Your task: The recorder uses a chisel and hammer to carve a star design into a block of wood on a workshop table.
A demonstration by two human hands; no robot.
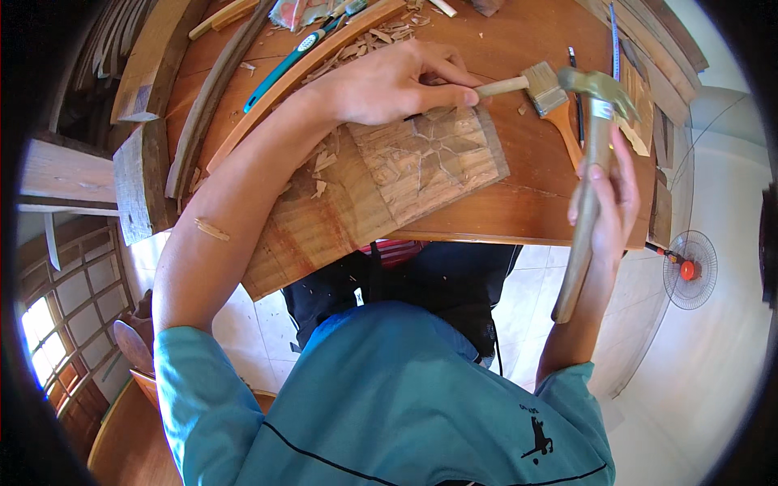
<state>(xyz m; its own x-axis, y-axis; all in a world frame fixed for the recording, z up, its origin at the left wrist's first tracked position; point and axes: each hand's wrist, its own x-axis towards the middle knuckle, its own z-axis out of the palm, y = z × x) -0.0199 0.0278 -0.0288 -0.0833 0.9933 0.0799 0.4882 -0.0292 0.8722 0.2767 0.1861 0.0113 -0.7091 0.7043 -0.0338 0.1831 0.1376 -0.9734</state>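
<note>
My left hand (pixel 397 85) is closed around a chisel (pixel 502 87). Its pale wooden handle sticks out to the right past my thumb, and my hand covers most of the blade. Beneath that hand lies a square wooden board (pixel 433 166) with a flower-like pattern carved into it. The carved board rests on a longer plank (pixel 316 231), which slants across the table's near edge. On the right, my right hand (pixel 612 202) grips a claw hammer (pixel 592 178) by its wooden handle. The hammer's head is raised near the chisel's handle end, apart from it.
A wide paintbrush (pixel 555 113) and a dark pencil (pixel 577 97) lie on the table (pixel 519 198) by the hammer. Wood chips (pixel 385 36) gather beyond my left hand beside a long wooden strip (pixel 304 77) and a teal-handled tool (pixel 284 69). A fan (pixel 689 270) stands at right.
</note>
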